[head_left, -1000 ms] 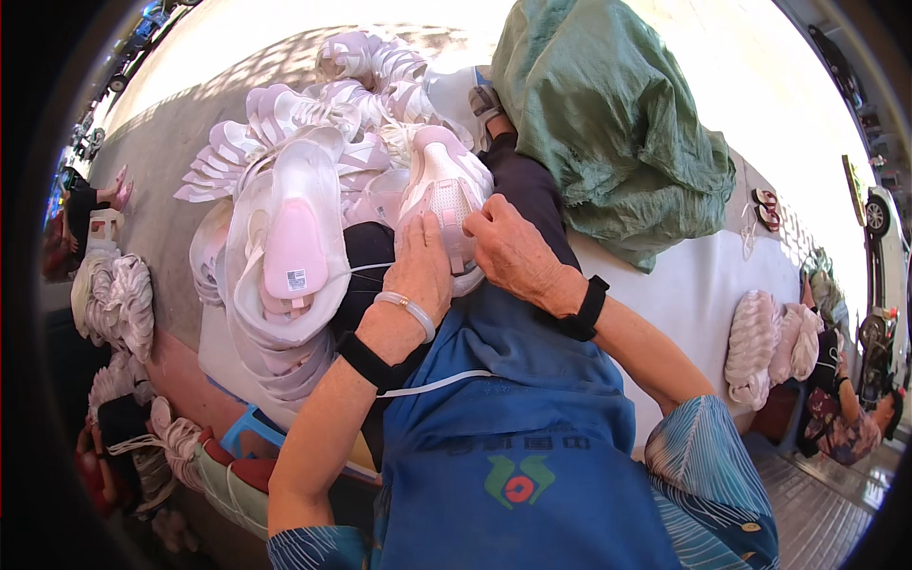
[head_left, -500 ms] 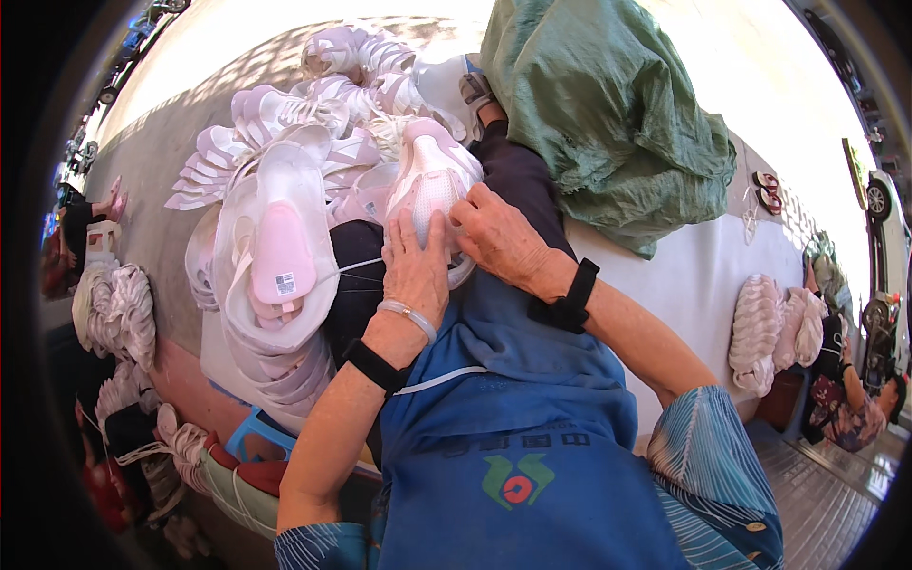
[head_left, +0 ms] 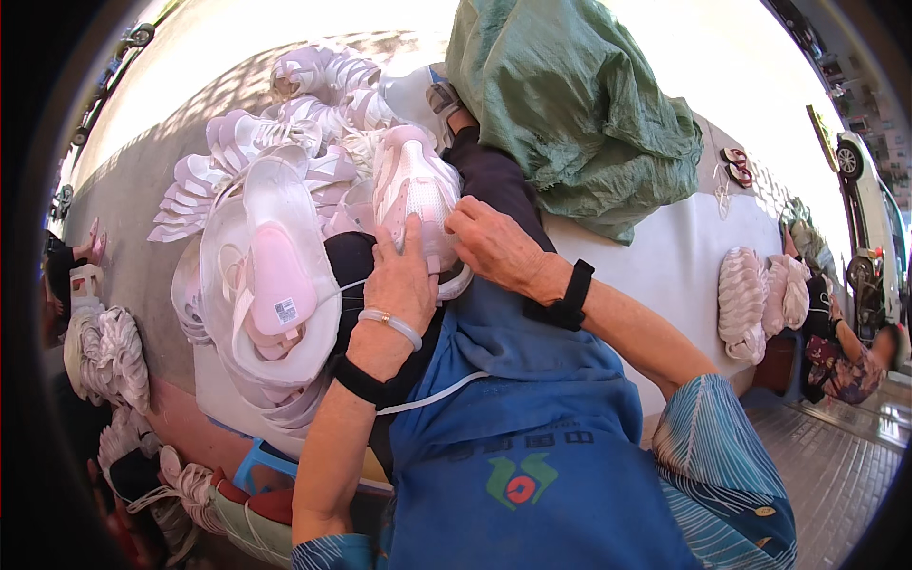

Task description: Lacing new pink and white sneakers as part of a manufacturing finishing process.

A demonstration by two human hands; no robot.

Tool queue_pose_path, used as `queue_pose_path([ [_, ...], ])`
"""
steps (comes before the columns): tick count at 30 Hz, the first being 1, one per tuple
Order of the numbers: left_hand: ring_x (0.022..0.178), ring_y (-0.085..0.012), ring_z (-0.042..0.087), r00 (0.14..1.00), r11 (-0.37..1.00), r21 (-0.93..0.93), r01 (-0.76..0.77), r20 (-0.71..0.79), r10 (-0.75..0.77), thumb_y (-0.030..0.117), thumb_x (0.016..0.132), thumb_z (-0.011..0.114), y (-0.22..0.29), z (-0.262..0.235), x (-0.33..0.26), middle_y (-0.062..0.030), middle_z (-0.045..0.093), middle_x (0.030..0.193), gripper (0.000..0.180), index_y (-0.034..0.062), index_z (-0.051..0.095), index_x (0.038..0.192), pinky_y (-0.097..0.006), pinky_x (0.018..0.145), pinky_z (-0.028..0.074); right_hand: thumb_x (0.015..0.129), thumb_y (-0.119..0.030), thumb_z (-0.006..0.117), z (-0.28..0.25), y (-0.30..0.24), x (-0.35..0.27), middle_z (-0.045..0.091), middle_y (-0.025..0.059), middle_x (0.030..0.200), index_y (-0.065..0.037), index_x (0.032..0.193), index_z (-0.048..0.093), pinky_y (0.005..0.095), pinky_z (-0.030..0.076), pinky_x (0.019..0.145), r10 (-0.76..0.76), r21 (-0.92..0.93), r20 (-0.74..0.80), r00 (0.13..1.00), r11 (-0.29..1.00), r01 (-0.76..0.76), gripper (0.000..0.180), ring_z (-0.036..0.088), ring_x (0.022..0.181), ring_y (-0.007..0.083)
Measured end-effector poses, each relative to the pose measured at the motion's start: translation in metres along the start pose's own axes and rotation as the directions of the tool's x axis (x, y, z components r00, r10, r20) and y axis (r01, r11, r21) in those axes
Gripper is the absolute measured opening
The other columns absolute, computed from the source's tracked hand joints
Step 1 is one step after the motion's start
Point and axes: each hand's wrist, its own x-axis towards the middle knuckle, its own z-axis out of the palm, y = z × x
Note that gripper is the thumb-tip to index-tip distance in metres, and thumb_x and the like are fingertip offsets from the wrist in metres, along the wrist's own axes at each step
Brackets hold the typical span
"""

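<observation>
two hands are on one pale pink and white mesh sneaker (head_left: 415, 195), which rests on the person's lap against the dark trouser leg (head_left: 499, 180), just above the edge of the blue apron (head_left: 532, 418). the left hand (head_left: 401, 283) lies flat and spread on the near end of the shoe, fingers pressed against its side, steadying rather than gripping. the right hand (head_left: 492, 243) is curled in from the other side with its fingertips pinched at the shoe's edge by the sole; whether it pinches a lace, a thread or only the shoe's rim, i cannot tell from here. both wrists carry black bands, and the left has a thin pale bracelet too.

just to the person's left sits a heap of white and pink shoe uppers and soles (head_left: 271, 256), one turned over to show a pink insole with a small label. more pale shoes (head_left: 313, 104) are fanned out on the ground beyond. a big crumpled green sack (head_left: 570, 104) lies behind the knee, and bundles of finished pale shoes (head_left: 750, 299) stand well apart on the right.

as i judge it, the step in hand is fine work on this single shoe, trimming or checking its edge near the sole. the next move seems to call for the left hand to keep the shoe pinned on the lap while the right works along the rim, then turning it.
</observation>
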Motion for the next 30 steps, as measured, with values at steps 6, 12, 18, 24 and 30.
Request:
queue_pose_path([
  [6,0.119,-0.0522,0.046,0.998,0.998,-0.03,-0.058,0.033,0.059,0.009,0.077,0.07,-0.005,0.014,0.002,-0.0426,0.027,0.136,0.087,0.0144,0.021,0.149,-0.045,0.094,0.049,0.078,-0.002,0.061,-0.002,0.003,0.003,0.052,0.0162,0.095,0.001,0.095,0.055,0.0392,0.05,0.079,-0.001,-0.077,0.044,0.999,0.997,0.004,0.018,0.056,0.091,0.0347],
  [12,0.112,-0.0515,0.052,0.992,0.995,-0.069,-0.071,0.096,0.078,0.011,0.078,0.07,-0.005,0.005,0.007,-0.0403,0.028,0.137,0.084,0.0147,0.024,0.148,-0.046,0.091,0.05,0.078,0.0,0.058,-0.009,-0.001,0.01,0.053,0.0166,0.096,0.001,0.095,0.057,0.0392,0.05,0.079,0.029,-0.091,0.023,0.999,0.995,-0.027,0.016,0.056,0.091,0.0346],
  [18,0.101,-0.0505,0.058,0.992,0.995,-0.092,-0.028,0.12,0.039,0.016,0.078,0.072,-0.019,0.008,0.007,-0.0375,0.03,0.137,0.086,0.0127,0.021,0.148,-0.046,0.086,0.052,0.076,0.001,0.057,-0.004,-0.007,0.021,0.054,0.0177,0.093,0.003,0.086,0.055,0.041,0.052,0.075,-0.023,-0.17,-0.024,0.999,0.985,0.019,0.01,0.059,0.087,0.0343],
  [24,0.107,-0.0484,0.055,0.993,0.999,-0.012,-0.03,0.117,0.031,0.015,0.077,0.074,-0.014,0.013,0.012,-0.0356,0.031,0.136,0.09,0.0111,0.019,0.148,-0.045,0.086,0.053,0.076,0.002,0.056,0.004,-0.001,0.006,0.055,0.0176,0.092,0.004,0.087,0.056,0.0397,0.053,0.076,0.047,-0.14,-0.063,0.997,0.989,-0.055,0.011,0.06,0.088,0.0338],
  [30,0.098,-0.0512,0.059,0.998,1.0,0.007,-0.024,0.066,0.024,0.019,0.079,0.073,-0.024,0.022,0.025,-0.0366,0.038,0.132,0.089,0.0126,0.016,0.148,-0.049,0.084,0.053,0.074,0.001,0.057,0.001,0.01,0.015,0.056,0.0163,0.093,0.003,0.088,0.057,0.0394,0.053,0.076,0.018,-0.155,-0.055,0.998,0.988,-0.026,0.014,0.06,0.089,0.0332],
])
